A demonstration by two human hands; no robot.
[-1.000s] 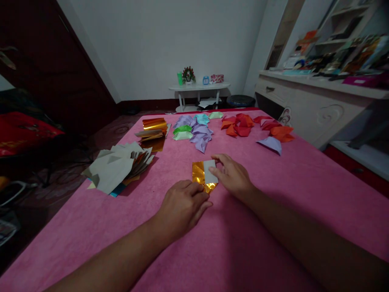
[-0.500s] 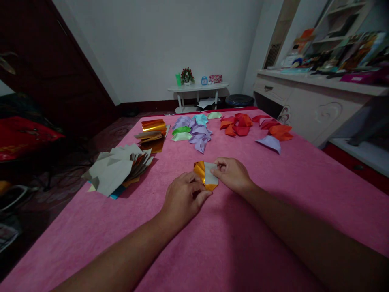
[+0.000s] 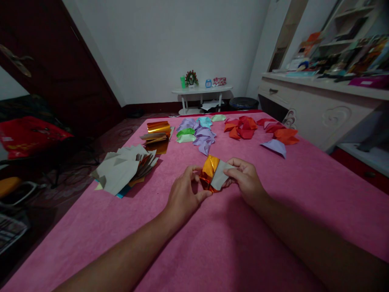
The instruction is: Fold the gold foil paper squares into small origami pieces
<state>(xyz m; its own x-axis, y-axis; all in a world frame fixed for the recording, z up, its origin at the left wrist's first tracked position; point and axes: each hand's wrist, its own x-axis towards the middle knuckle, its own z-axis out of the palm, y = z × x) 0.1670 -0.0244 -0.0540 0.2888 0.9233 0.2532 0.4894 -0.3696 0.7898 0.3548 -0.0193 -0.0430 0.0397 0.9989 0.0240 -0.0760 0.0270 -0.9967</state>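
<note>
A partly folded sheet of gold foil paper [image 3: 210, 167] is between my two hands, just above or on the pink cloth [image 3: 194, 235]. Its shiny gold side shows on the left and its pale grey back on the right. My right hand [image 3: 246, 177] pinches the grey edge between thumb and fingers. On the other side, my left hand [image 3: 187, 190] curves round the gold part, with the fingertips at its left edge and the thumb along its lower edge. The undersides of the folds are hidden.
Left of my hands lie a fanned stack of grey-backed paper [image 3: 117, 170] and a pile of gold foil sheets [image 3: 158, 129]. Beyond are purple folded papers [image 3: 204, 136], green ones [image 3: 186, 136], red and orange ones [image 3: 245, 127], and a lone purple piece [image 3: 275, 147] on the right.
The gold foil paper has been raised and tilted, showing more of its gold side. My right hand has shifted its pinch on the grey edge. The camera view has turned slightly left.
</note>
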